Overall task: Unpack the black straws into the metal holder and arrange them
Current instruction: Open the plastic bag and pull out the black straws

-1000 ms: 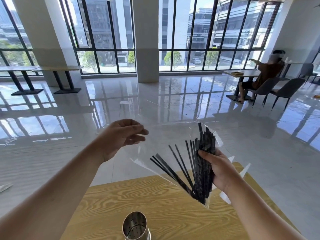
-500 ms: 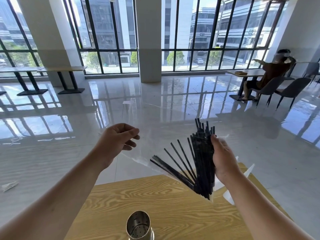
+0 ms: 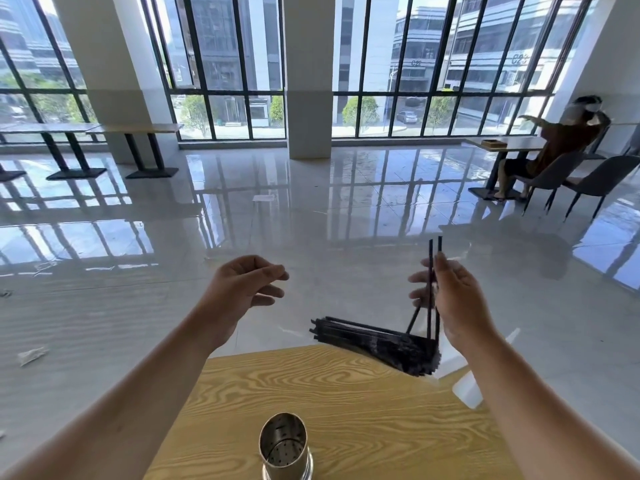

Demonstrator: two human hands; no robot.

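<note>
Straws (image 3: 375, 342), black and bundled, lie fanned out nearly flat at the far edge of the wooden table (image 3: 346, 403), their left ends jutting past that edge over the glossy floor (image 3: 311, 237), their right ends gathered in a dark clump just below the right hand (image 3: 450, 299); whether the bundle rests on the tabletop or hangs above it cannot be told; a few straws (image 3: 430, 271) stand upright out of that clump, rising past the right hand, whose fingers curl loosely around them with the thumb on the near side, so that the hand pinches those few rather than the whole bundle; traces of clear wrapping (image 3: 467, 389) show as pale glints to the right of the clump, near the right forearm; the left hand (image 3: 242, 289) hovers well apart to the left, above the floor beyond the table's far edge, its fingers half curled and spread, holding nothing that can be seen; the metal holder (image 3: 284, 448), a perforated steel cylinder, stands upright at the near edge of the table, between the two forearms, its mouth showing no straws inside; scraps of paper (image 3: 31, 355) lie on the floor far to the left; on the far right a seated person (image 3: 561, 143) leans at another table (image 3: 505, 143).
</note>
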